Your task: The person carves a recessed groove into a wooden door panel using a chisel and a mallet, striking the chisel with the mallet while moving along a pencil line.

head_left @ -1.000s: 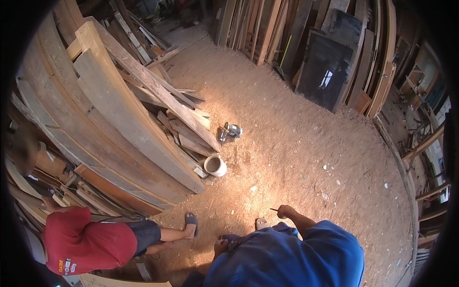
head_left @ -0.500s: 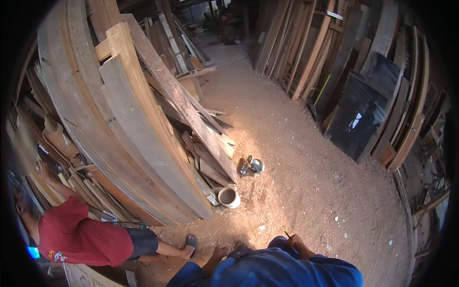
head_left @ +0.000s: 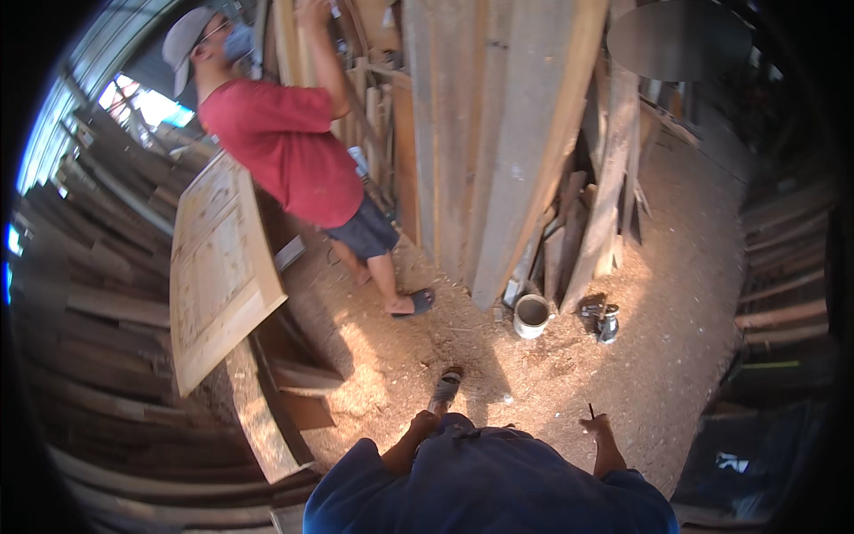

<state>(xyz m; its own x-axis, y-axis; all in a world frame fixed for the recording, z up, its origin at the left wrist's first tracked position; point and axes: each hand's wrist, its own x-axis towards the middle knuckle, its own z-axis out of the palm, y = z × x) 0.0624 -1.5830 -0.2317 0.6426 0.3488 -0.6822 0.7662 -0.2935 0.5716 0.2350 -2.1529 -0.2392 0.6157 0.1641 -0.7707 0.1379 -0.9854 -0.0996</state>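
Note:
My right hand (head_left: 597, 425) is held out at the lower right, closed on a thin dark stick (head_left: 591, 410) that juts up from the fingers. The stick looks like a pencil or something similar, too small to be sure. At the lower middle my left hand (head_left: 423, 424) hangs beside my sandalled foot (head_left: 447, 386). Its fingers are too small and blurred to make out, and no held thing shows. Ahead on the ground, apart from both hands, stand a whitish bucket (head_left: 531, 319) and a small dark-and-silver power tool (head_left: 607, 323).
A person in a red shirt (head_left: 285, 147) stands at the left, an arm raised to upright boards. Tall planks (head_left: 498, 133) lean behind the bucket. A pale wooden door panel (head_left: 222, 276) rests on timber at the left. Stacked boards (head_left: 116, 356) line the far left; sawdust covers the ground (head_left: 658, 374).
The view has swung left, so planks, bucket and power tool sit further right. The door panel has come into view. The red-shirted person appears more upright. My right hand keeps the thin stick.

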